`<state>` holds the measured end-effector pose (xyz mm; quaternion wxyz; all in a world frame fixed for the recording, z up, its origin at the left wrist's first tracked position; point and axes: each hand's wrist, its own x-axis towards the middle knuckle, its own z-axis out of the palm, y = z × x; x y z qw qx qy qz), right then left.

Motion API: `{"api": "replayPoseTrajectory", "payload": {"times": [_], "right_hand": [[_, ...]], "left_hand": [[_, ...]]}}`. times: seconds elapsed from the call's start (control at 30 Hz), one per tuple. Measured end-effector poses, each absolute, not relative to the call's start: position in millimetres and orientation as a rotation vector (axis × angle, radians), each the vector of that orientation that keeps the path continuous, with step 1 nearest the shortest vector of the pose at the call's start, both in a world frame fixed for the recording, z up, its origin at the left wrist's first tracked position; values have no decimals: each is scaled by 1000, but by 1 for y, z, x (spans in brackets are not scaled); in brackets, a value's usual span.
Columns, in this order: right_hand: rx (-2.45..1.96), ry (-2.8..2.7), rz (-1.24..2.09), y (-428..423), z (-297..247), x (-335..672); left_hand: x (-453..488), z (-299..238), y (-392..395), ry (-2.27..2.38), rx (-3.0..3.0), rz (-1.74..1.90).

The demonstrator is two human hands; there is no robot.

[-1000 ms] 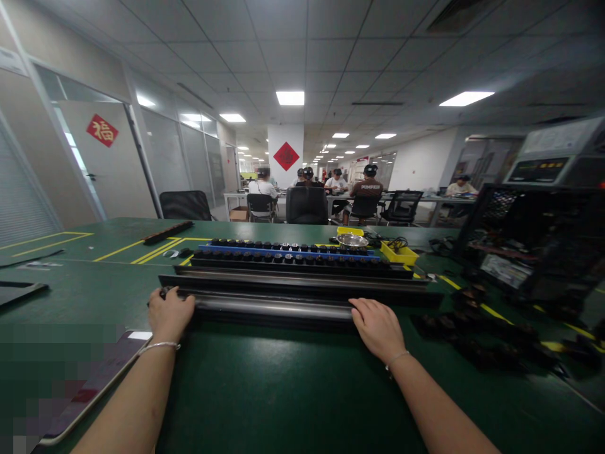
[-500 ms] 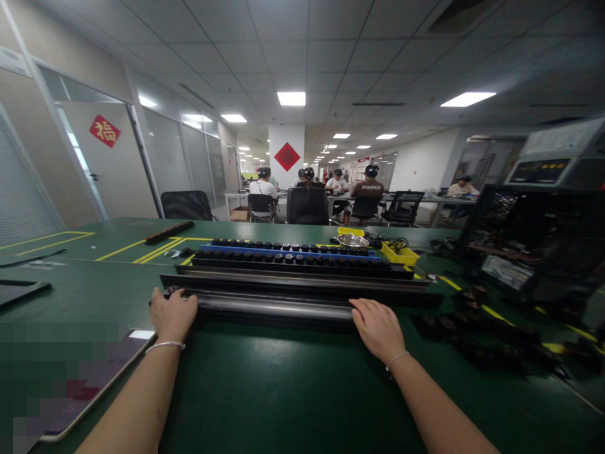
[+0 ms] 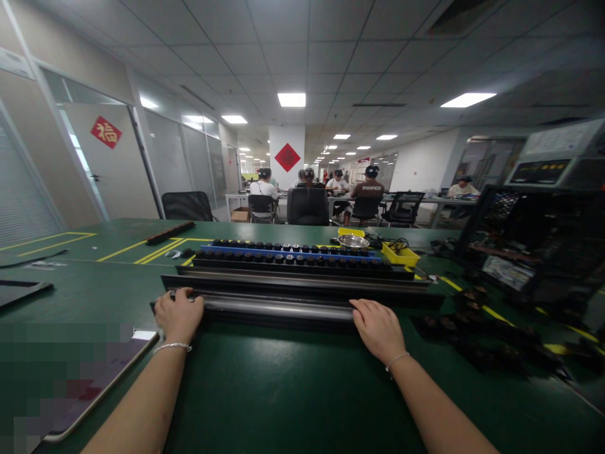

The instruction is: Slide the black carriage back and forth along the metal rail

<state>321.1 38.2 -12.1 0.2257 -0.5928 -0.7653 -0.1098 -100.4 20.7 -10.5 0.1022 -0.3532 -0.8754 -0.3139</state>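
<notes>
A long black rail (image 3: pixel 278 309) with a glossy rounded face lies crosswise on the green table in front of me. My left hand (image 3: pixel 178 315) is closed over its left part, fingers curled across the top, a small dark bit showing by the fingertips. Further along, my right hand (image 3: pixel 378 323) grips the rail's right part, its fingers bent over the upper edge and the thumb hidden. Just behind lies another black rail (image 3: pixel 302 279), parallel to the first. Beyond it are rows of small black round parts (image 3: pixel 269 257) with a blue strip (image 3: pixel 302 251) between them.
A tablet-like panel (image 3: pixel 106 384) lies at lower left, partly pixelated. Yellow bins (image 3: pixel 401 255) and a metal dish (image 3: pixel 353 241) stand at the back. Black parts (image 3: pixel 491 340) and an open equipment frame (image 3: pixel 515 233) occupy the right. People sit at a far table.
My left hand has slid slightly right along the rail, uncovering its left end. My right hand and the rail look unmoved.
</notes>
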Motion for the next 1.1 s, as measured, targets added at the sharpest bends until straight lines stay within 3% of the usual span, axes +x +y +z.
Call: {"api": "replayPoseTrajectory", "payload": {"times": [1.1], "right_hand": [[-1659, -2121, -286, 38, -10, 320]], "left_hand": [[-92, -1, 25, -2672, -1041, -1030]]}}
